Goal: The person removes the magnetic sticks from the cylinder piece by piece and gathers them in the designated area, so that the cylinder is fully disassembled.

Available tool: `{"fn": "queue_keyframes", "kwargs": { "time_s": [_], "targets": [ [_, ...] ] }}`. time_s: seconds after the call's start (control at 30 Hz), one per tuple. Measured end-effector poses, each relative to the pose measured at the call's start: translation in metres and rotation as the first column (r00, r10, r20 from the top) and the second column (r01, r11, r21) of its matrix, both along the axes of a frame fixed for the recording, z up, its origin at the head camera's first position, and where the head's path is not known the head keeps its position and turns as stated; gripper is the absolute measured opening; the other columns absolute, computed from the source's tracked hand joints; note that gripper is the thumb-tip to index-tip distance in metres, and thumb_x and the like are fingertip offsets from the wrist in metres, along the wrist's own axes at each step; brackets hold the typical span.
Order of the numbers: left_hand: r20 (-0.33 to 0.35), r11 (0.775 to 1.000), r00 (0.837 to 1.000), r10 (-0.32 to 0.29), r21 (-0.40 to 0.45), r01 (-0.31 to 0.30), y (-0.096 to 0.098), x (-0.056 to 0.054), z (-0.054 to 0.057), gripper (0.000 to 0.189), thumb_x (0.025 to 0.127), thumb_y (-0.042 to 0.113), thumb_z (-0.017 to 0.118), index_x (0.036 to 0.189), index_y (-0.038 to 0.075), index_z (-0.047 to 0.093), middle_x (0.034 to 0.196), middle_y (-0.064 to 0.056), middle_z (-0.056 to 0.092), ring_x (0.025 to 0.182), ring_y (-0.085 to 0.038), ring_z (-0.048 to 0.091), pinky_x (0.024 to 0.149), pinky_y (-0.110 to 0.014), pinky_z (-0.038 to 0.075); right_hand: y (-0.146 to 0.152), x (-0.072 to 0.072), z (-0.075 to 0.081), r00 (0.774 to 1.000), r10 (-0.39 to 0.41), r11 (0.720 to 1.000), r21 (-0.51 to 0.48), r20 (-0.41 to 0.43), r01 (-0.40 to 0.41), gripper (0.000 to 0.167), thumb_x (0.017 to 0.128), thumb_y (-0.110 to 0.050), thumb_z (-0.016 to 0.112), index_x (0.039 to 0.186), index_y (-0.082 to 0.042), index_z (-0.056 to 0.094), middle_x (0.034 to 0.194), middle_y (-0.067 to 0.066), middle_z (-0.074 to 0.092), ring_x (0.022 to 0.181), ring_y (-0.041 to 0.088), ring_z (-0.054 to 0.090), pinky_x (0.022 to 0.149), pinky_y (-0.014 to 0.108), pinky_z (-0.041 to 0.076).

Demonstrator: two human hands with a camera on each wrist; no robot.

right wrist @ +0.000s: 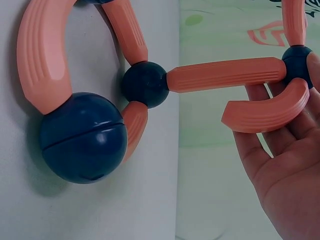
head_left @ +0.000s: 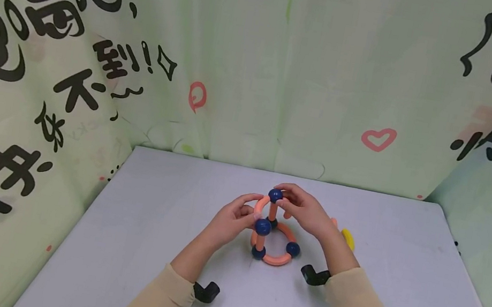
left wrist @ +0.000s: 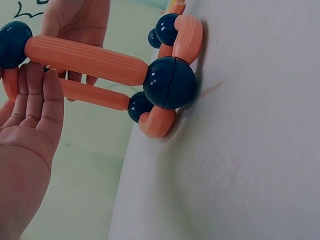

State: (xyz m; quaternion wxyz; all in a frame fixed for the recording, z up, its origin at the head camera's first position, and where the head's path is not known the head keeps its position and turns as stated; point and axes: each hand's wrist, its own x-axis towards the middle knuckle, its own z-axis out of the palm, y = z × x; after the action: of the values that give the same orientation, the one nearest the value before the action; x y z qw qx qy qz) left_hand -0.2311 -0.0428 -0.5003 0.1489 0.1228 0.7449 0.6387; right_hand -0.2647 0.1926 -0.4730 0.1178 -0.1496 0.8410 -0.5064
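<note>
Likely building upward | near: orange-and-navy plastic ring base (head_left: 276, 260), flat on pale table (head_left: 120, 263) | above: ribbed orange curved plastic rod (head_left: 259, 206) pinched in left hand (head_left: 230, 220) | far: navy plastic ball (head_left: 275, 196) pinched in right hand (head_left: 306, 212) | next: probably calls for steadying ball, capping free-ended orange curved rod (right wrist: 265, 118)

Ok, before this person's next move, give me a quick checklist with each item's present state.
1. Base ring resting on the table: ok.
2. Both upright sticks meeting balls at each end: ok.
3. Upright on the ring's right-hand ball in the head view: not ok if one is wanted; none stands there.
4. Curved stick under the right hand's ball joined at both ends: not ok, one end is free.
5. Right hand holding that ball: ok.
6. Yellow piece touching anything else: cannot tell, partly hidden.
</note>
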Motion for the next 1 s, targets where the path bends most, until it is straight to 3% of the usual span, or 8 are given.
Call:
{"fn": "queue_keyframes", "kwargs": {
  "time_s": [0.4,0.6,1.0],
  "targets": [
    [0.011,1.000,1.000,0.008,-0.017,-0.008,0.0003,0.0004,0.0027,0.047,0.096,0.042,0.064,0.140,0.041,0.049,0.100,-0.001,0.071,0.093,-0.015,0.071,0.100,-0.045,0.052,0.0008,-0.0007,-0.0008,1.000,-0.009,1.000,-0.009,0.009,0.009,0.035,0.100,-0.037,0.056,0.134,-0.029,0.052,0.122,0.003,0.068,0.100,0.039,0.061,0.087,0.042,0.053],
    [0.010,1.000,1.000,0.006,-0.011,-0.006,0.0006,-0.0005,0.0015,0.047,0.095,0.041,0.064,0.140,0.041,0.049,0.100,-0.001,0.071,0.094,-0.015,0.071,0.100,-0.044,0.052,0.0011,-0.0003,-0.0012,1.000,-0.016,1.000,-0.010,0.023,0.017,0.035,0.101,-0.037,0.056,0.135,-0.029,0.052,0.122,0.004,0.068,0.094,0.033,0.061,0.092,0.056,0.050],
    [-0.002,1.000,1.000,0.012,-0.018,-0.012,0.0013,-0.0022,-0.0003,0.046,0.095,0.044,0.063,0.140,0.042,0.049,0.101,-0.001,0.071,0.093,-0.016,0.071,0.100,-0.046,0.052,0.0008,0.0001,0.0002,0.999,-0.019,1.000,-0.010,0.036,0.019,0.035,0.101,-0.036,0.057,0.134,-0.030,0.051,0.122,0.007,0.067,0.088,0.032,0.061,0.092,0.055,0.048]
  ]
}}
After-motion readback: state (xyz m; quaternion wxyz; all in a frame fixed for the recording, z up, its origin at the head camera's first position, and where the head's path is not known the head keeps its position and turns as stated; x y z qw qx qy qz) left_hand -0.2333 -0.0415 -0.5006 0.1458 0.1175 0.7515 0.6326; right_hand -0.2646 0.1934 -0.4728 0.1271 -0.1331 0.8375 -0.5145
